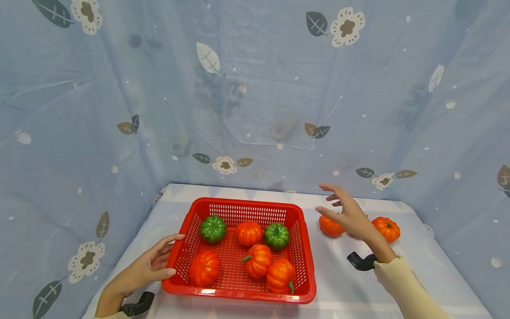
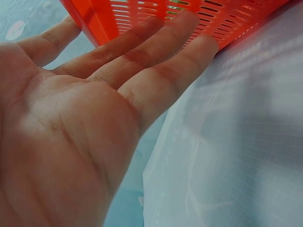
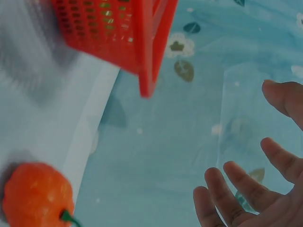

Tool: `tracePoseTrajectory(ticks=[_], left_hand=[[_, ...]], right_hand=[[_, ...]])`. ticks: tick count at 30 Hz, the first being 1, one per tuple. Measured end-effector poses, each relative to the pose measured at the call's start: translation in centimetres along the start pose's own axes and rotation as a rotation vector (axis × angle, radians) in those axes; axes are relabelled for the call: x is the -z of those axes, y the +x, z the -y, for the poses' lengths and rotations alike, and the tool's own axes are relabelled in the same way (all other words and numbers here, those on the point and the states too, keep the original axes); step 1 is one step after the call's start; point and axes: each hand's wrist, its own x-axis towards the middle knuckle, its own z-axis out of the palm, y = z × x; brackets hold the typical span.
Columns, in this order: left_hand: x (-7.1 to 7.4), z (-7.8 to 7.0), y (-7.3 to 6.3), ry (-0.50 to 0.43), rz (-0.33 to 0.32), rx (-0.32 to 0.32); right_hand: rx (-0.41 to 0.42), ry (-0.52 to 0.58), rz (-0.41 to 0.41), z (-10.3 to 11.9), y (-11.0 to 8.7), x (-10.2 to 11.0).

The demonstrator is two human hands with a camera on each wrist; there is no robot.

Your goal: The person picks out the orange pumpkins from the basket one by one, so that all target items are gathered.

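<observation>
A red plastic basket (image 1: 239, 293) with slotted walls holds several orange toy pumpkins (image 1: 205, 268) and two green ones, a left one (image 1: 213, 229) and a right one (image 1: 276, 235). At the basket's left side is my left hand (image 1: 145, 268), its thumb and fingertips at the rim. In the left wrist view, its nearly straight fingers (image 2: 161, 82) lie against the outer wall. My right hand (image 1: 348, 217) hovers right of the basket with spread fingers, holding nothing. Behind and below it sit an orange pumpkin (image 1: 330, 227) and another orange pumpkin (image 1: 386, 229); a third is mostly hidden by the hand.
The white-and-pale-blue table (image 1: 338, 283) carries the basket and the loose pumpkins. A blue patterned curtain (image 1: 259, 97) stands behind the table and along both sides. A black curved mount is on each wrist, the right mount (image 1: 361, 261) over the table.
</observation>
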Motion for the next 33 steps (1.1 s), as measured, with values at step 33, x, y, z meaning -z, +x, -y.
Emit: tracePoseTrajectory(ticks=[33], left_hand=[[0.3,0.5,0.0,-0.014,0.01,-0.012]], right_hand=[[0.251,-0.025,0.555,8.2,3.8,-11.6]])
